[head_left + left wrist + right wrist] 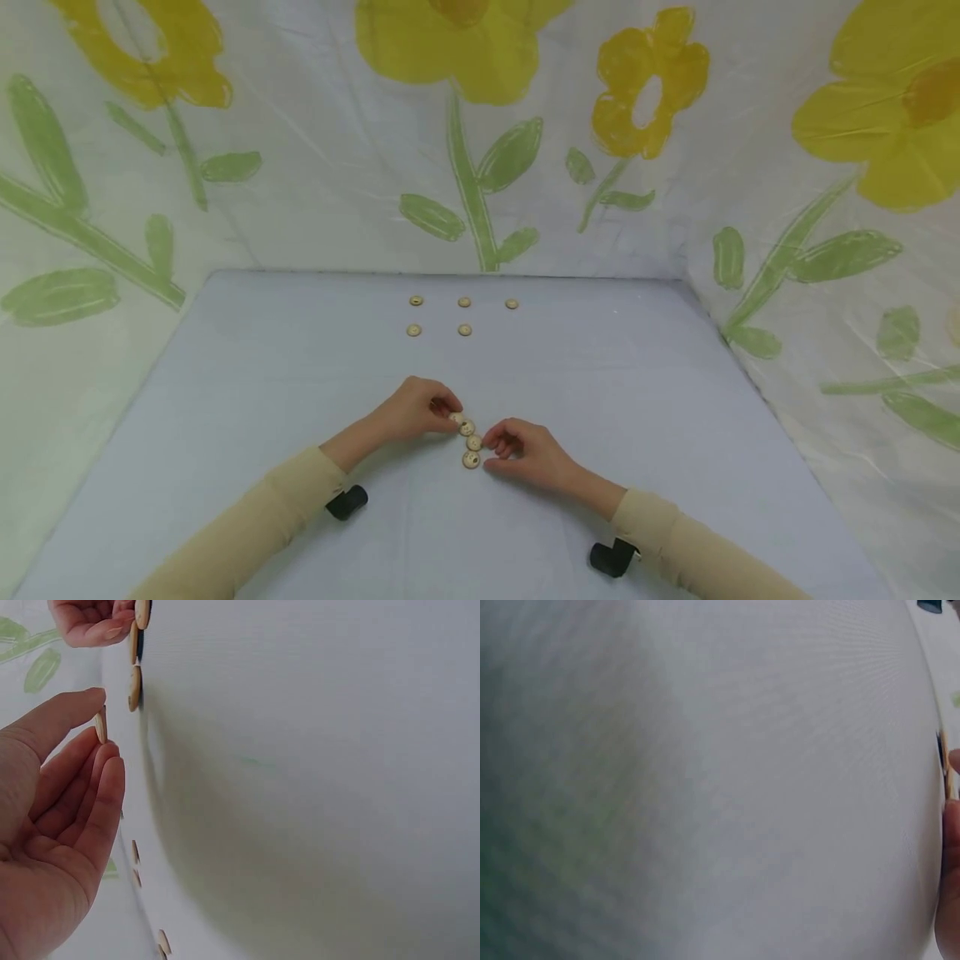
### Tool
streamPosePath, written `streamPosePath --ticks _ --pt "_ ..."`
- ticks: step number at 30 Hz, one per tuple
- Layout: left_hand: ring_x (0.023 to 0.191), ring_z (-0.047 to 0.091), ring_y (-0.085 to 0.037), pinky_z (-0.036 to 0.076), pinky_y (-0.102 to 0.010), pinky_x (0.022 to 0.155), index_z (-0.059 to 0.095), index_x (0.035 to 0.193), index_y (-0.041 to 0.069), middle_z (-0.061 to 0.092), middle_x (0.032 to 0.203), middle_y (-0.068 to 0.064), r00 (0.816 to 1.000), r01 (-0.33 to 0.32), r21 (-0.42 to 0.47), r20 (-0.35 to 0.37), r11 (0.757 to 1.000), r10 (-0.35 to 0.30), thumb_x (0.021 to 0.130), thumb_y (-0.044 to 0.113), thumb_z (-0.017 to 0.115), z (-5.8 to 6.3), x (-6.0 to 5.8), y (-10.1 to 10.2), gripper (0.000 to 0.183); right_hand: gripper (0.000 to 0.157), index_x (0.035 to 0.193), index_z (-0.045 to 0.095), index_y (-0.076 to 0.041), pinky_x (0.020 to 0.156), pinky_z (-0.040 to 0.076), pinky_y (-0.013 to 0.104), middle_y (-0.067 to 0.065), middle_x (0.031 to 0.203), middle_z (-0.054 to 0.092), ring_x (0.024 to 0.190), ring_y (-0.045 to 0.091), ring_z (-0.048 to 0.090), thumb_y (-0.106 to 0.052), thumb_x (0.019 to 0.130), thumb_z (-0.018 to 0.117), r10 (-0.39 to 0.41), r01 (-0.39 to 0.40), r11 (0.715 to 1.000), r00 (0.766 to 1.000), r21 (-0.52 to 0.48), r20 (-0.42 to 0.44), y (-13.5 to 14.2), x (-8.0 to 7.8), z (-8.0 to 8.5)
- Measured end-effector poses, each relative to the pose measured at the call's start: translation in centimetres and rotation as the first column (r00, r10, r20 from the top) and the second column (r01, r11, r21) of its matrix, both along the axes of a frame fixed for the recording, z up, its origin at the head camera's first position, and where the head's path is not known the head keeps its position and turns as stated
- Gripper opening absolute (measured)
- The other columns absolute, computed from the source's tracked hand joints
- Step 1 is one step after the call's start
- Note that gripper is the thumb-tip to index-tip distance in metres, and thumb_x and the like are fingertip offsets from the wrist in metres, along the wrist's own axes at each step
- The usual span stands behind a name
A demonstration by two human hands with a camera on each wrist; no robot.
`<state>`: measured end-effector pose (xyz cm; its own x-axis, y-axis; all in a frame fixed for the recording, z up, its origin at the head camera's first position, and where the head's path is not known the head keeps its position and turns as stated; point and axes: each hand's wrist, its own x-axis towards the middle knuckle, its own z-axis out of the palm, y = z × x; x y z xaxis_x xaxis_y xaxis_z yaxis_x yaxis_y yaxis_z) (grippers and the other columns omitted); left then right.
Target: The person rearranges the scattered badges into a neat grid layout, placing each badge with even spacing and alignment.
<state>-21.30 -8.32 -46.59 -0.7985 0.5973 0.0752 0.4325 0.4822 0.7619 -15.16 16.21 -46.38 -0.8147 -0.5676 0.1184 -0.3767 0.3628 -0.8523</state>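
My left hand (416, 408) pinches a small round wooden disc (102, 726) on edge between thumb and fingertips. It is held just off the upper end of a short, slightly bent row of three similar discs on the table. Dark marks show on the faces of the upper disc (467, 427) and the lower disc (471, 460); the middle disc (474, 443) lies between them. To the right of this row is my right hand (531, 454), thumb and fingers loosely bent and apart, fingertips close to the middle and lower discs. The right wrist view catches only its fingers (950, 862) at the edge.
Farther back on the pale cloth-covered table (300, 350), several more discs lie in two spaced rows, among them a back right disc (512, 304) and a front left disc (414, 331). A flower-printed curtain (315, 167) surrounds the table's back and sides.
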Motion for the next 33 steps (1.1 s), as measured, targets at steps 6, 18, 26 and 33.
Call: streamPosePath --ticks 6,18,26,33 --pt "0.072 0.057 -0.006 0.050 -0.022 0.066 0.074 0.093 0.005 0.066 0.080 0.004 1.000 0.010 -0.006 -0.022 1.000 -0.010 0.079 0.013 0.080 0.3 -1.3 1.4 0.018 0.024 0.103 0.064 0.006 0.072 0.054 0.031 0.019 0.095 0.066 0.081 0.036 0.061 0.003 0.082 0.075 0.002 -0.002 1.000 1.000 -0.001 0.013 0.0 -0.1 0.1" --pt "0.072 0.057 -0.006 0.049 -0.022 0.067 0.074 0.092 0.005 0.067 0.078 0.003 0.999 -0.026 -0.011 -0.043 1.000 0.026 0.078 0.012 0.080 0.0 -4.2 3.5 0.017 0.025 0.102 0.064 0.007 0.073 0.055 0.035 0.021 0.093 0.065 0.080 0.038 0.061 0.005 0.080 0.075 0.018 -0.018 1.000 1.000 -0.019 -0.001 -0.2 -0.1 0.3" --pt "0.072 0.057 -0.008 0.048 -0.024 0.067 0.074 0.094 0.006 0.066 0.078 0.003 0.997 -0.076 -0.023 -0.016 0.997 0.075 0.080 0.012 0.080 0.1 -5.9 5.3 0.016 0.026 0.103 0.064 0.003 0.071 0.055 0.033 0.016 0.094 0.067 0.079 0.032 0.062 0.001 0.081 0.077 0.015 -0.015 1.000 0.998 -0.010 -0.054 0.4 -0.8 -2.3" --pt "0.074 0.057 -0.011 0.049 -0.026 0.068 0.074 0.093 0.004 0.067 0.080 0.000 0.993 -0.121 -0.022 -0.001 0.992 0.121 0.083 0.011 0.077 0.4 -7.3 7.2 0.013 0.024 0.104 0.066 -0.009 0.072 0.054 0.025 0.002 0.094 0.067 0.080 0.012 0.062 -0.014 0.084 0.077 0.022 -0.022 1.000 0.999 0.005 -0.042 1.1 -1.3 -3.8"
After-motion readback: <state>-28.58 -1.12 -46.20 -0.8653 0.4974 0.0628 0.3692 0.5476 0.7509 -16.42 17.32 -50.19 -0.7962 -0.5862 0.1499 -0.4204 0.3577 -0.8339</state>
